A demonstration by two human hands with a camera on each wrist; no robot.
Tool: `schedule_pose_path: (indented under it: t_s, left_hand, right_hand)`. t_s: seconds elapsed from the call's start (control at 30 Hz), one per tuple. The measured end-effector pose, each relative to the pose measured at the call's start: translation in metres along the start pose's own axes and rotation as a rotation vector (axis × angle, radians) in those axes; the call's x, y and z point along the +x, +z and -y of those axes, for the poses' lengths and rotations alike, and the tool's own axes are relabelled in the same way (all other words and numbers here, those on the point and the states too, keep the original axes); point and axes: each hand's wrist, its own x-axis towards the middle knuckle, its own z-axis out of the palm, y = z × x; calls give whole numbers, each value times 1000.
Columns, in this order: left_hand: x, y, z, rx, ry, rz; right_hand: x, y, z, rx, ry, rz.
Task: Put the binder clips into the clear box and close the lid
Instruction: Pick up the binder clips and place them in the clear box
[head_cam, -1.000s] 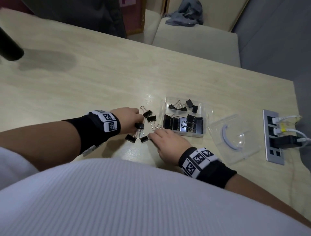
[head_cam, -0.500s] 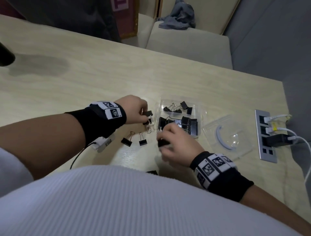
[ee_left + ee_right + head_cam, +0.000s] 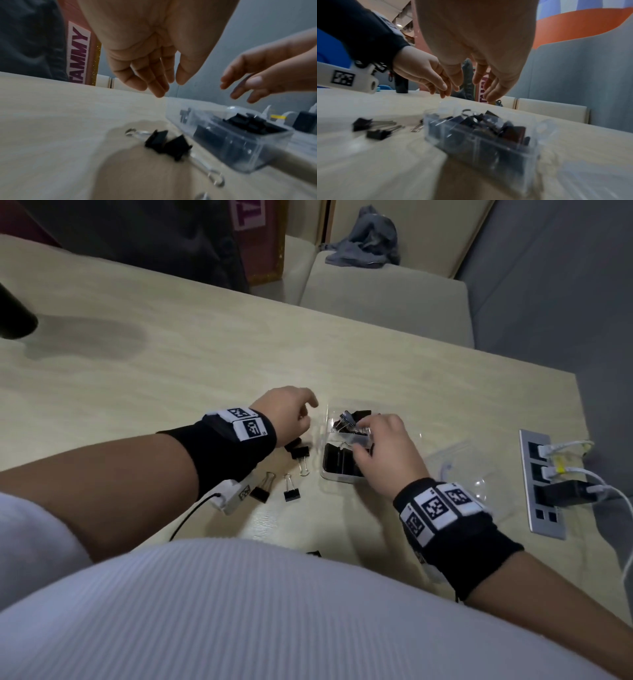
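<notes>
Empty right hand (image 3: 481, 65) above clip-filled clear box (image 3: 481, 138).

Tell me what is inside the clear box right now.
The clear box holds a pile of black binder clips with silver wire handles. From the head view the right hand hovers over it and covers part of the contents, so no count is possible.

Loose binder clips (image 3: 291, 474) lying on surface (image 3: 171, 378) just left of clear box (image 3: 337, 475); lid (image 3: 479, 477) sitting right of box, power strip (image 3: 544, 484) beyond.
</notes>
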Motion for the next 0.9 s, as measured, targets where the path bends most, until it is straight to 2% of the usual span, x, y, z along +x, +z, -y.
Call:
schedule_pose_path:
  t_s: [0.13, 0.23, 0.4, 0.47, 0.63, 0.8, 0.9]
  left_hand:
    - [-12, 9, 24, 203, -16, 141]
    - [-22, 16, 36, 324, 49, 211]
    - [-27, 19, 37, 460, 109, 261]
    - [-26, 18, 34, 503, 108, 279]
    - [-26, 19, 30, 559, 129, 306]
    - [-28, 23, 27, 578, 198, 358]
    - [-28, 23, 25, 549, 163, 373]
  right_hand:
    - [-23, 23, 13, -49, -236, 154]
    - [-33, 41, 18, -138, -381, 320]
    - [-35, 61, 16, -358, -463, 556]
    - [-36, 62, 12, -434, -470, 569]
    - [-41, 62, 6, -515, -442, 473]
    - [-48, 67, 1, -484, -466, 488]
    - [-49, 68, -3, -463, -425, 495]
